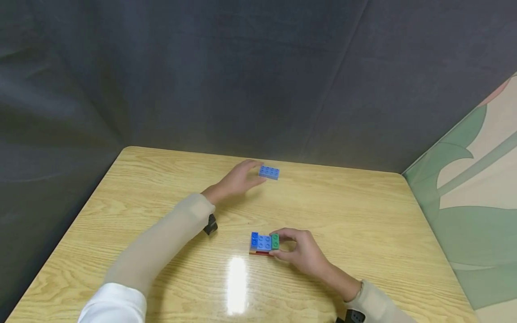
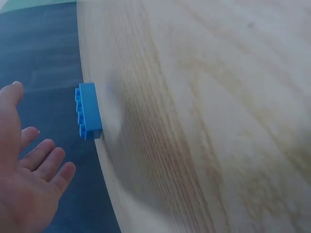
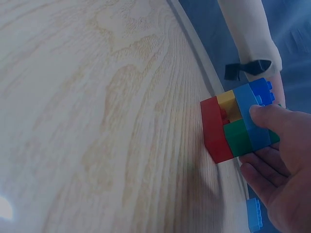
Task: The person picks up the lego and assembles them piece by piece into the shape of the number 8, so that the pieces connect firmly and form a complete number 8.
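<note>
My left hand (image 1: 237, 178) reaches to the far part of the table, fingers and thumb spread at the left end of a light blue toy brick (image 1: 269, 172). The left wrist view shows a gap between that hand (image 2: 34, 182) and the brick (image 2: 91, 110). Nearer the front, my right hand (image 1: 306, 255) grips a stack of toy bricks (image 1: 264, 243) at its right end, thumb on the near side. In the right wrist view the stack (image 3: 214, 128) has a red base, yellow and green bricks above it, then light blue, with dark blue on top.
Both hands work over a wood-grain table (image 1: 343, 211). A dark curtain (image 1: 250, 80) hangs behind its far edge, and a patterned green and beige cloth (image 1: 468, 224) runs along the right side. Each wrist wears a black device, such as the left one (image 1: 210, 224).
</note>
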The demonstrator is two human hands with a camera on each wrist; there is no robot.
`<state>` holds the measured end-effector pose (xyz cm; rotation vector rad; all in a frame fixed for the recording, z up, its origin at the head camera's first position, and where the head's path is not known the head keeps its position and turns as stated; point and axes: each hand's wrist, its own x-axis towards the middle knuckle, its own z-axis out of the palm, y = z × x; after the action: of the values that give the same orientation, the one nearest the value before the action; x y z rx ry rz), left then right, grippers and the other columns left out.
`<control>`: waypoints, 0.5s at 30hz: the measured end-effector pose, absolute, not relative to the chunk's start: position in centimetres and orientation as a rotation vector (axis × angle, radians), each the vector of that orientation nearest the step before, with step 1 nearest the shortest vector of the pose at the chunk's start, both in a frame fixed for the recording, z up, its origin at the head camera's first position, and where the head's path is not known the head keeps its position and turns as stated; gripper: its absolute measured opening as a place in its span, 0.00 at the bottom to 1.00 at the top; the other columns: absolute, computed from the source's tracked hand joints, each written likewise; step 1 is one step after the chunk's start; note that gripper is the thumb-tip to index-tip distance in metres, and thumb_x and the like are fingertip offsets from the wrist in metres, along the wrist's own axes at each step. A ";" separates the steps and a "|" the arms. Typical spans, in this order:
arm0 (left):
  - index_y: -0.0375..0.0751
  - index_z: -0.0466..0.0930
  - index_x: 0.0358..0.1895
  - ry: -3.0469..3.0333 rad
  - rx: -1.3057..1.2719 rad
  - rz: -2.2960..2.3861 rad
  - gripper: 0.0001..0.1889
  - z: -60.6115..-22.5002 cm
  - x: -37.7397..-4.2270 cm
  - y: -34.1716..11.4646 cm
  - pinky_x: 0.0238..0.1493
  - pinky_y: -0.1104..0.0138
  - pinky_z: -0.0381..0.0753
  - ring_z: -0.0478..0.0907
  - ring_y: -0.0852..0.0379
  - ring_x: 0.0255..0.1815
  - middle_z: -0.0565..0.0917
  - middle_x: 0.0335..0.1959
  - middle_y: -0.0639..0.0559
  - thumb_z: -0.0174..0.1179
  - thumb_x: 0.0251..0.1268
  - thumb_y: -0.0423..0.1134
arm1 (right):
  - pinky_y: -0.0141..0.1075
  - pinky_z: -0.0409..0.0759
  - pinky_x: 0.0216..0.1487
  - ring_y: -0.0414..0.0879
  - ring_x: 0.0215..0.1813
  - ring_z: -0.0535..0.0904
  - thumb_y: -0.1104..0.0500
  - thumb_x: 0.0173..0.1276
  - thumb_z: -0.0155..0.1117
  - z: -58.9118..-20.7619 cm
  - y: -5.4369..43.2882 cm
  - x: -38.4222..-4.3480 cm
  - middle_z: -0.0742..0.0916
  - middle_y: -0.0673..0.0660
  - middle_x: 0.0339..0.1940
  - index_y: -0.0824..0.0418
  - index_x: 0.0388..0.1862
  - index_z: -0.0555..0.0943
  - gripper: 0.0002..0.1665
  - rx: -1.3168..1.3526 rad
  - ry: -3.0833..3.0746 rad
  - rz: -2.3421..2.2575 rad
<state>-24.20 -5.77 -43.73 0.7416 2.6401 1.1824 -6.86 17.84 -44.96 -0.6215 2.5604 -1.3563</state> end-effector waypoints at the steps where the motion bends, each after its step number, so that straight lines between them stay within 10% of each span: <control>1: 0.39 0.65 0.76 2.635 0.735 1.186 0.33 -43.8 -24.5 -5.7 0.75 0.51 0.63 0.63 0.45 0.76 0.68 0.75 0.43 0.58 0.76 0.53 | 0.41 0.85 0.51 0.45 0.47 0.86 0.61 0.60 0.79 -45.0 17.8 -6.9 0.90 0.50 0.45 0.59 0.51 0.86 0.19 -0.620 2.560 -1.354; 15: 0.37 0.64 0.76 2.649 0.633 1.105 0.34 -46.0 -27.5 -4.6 0.77 0.55 0.61 0.63 0.44 0.76 0.68 0.75 0.41 0.61 0.75 0.50 | 0.44 0.85 0.53 0.44 0.47 0.86 0.60 0.60 0.79 -45.0 17.9 -6.9 0.90 0.49 0.45 0.59 0.51 0.86 0.20 -0.617 2.567 -1.337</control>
<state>-27.52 -4.64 -46.01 0.6331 2.6487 1.1050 -6.90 17.85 -45.02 -0.6166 2.5672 -1.3369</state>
